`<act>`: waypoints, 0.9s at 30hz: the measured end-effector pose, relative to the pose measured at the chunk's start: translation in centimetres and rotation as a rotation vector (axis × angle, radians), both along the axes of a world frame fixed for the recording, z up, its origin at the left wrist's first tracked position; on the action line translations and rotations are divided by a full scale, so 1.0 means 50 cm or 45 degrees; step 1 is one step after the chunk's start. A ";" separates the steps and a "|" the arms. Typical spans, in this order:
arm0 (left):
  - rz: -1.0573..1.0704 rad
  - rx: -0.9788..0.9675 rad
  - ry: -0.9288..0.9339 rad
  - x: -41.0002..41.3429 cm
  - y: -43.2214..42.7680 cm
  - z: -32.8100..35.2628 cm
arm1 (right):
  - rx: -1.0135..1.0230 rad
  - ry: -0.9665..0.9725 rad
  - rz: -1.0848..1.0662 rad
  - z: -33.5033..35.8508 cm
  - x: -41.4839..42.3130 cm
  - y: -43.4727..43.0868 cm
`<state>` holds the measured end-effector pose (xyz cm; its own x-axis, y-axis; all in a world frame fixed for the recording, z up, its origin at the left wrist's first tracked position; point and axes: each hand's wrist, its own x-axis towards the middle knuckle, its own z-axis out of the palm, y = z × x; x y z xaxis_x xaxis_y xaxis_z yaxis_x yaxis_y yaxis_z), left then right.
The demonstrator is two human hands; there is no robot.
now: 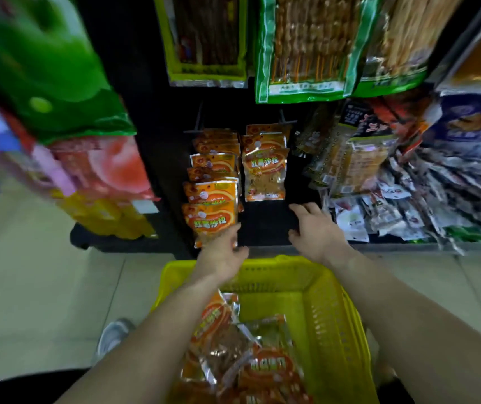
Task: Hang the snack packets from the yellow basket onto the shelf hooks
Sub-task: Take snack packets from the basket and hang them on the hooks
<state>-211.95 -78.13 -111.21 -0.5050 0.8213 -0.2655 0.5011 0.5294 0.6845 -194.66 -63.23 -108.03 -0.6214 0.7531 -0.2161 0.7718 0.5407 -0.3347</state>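
Both hands are held out toward the shelf, past the far rim of the basket (335, 316). The left hand (222, 255) is set against the lower edge of the front packet (210, 223) in the left hanging row. Whether that packet is pinched cannot be told. The right hand (315, 231) is kept open with its fingers spread and relaxed, and nothing is held in it. It is seen just below the right row (264, 170). More orange packets (233, 345) are heaped in the yellow basket beneath the forearms. Green bags (306, 48) are hung above.
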 end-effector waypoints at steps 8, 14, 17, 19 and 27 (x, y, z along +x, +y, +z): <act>-0.031 -0.232 0.106 0.061 -0.235 -0.022 | -0.137 -0.128 0.063 -0.049 0.110 -0.198; -0.061 -0.444 0.045 0.072 -0.314 -0.120 | -0.319 -0.296 0.065 -0.176 0.128 -0.257; -0.013 -0.499 -0.013 0.061 -0.319 -0.171 | -0.436 -0.319 0.069 -0.249 0.098 -0.264; -0.005 -0.540 0.019 0.050 -0.317 -0.206 | -0.507 -0.324 0.092 -0.298 0.065 -0.268; 0.055 -0.595 0.032 0.008 -0.298 -0.302 | -0.766 -0.150 0.065 -0.454 -0.086 -0.318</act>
